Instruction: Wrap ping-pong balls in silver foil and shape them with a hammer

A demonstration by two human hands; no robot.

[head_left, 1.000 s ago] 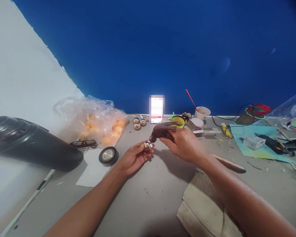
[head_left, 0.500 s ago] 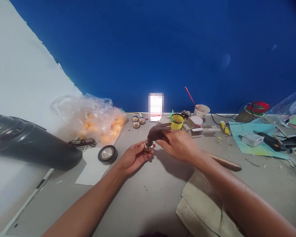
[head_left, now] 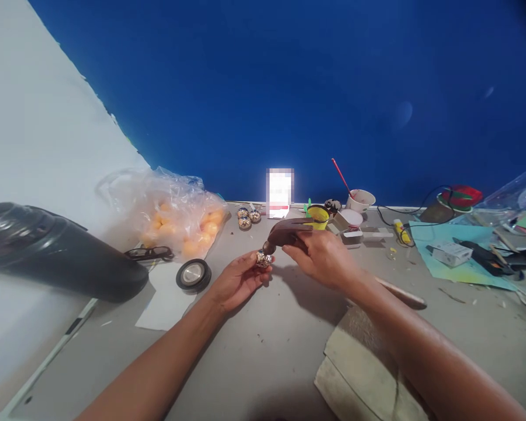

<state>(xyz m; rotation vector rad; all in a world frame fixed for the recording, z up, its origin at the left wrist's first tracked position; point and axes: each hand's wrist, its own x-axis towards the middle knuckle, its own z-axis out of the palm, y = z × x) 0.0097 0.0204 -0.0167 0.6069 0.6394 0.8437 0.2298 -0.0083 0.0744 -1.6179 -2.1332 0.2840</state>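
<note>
My left hand (head_left: 241, 280) pinches a small shiny silver ball (head_left: 263, 259) just above the table. Gripped near its head in my right hand (head_left: 322, 257) is a claw hammer (head_left: 284, 232), its striking face right at the top of the ball; whether they touch I cannot tell. The hammer's wooden handle runs back beneath my right forearm, with its end showing on the other side. Several similar shiny balls (head_left: 244, 220) lie together farther back, near the wall.
A clear bag of orange balls (head_left: 206, 225), glasses (head_left: 151, 252), a black lid (head_left: 193, 275) and a big dark bottle (head_left: 61, 257) stand left. Behind are a bright screen (head_left: 279, 193), yellow cup (head_left: 318, 216) and white cup (head_left: 360, 200). A cloth (head_left: 359, 362) lies front right.
The hammer head has lifted slightly and shifted right, showing more of the silver ball. The whole view has shifted a little; both hands keep their grip.
</note>
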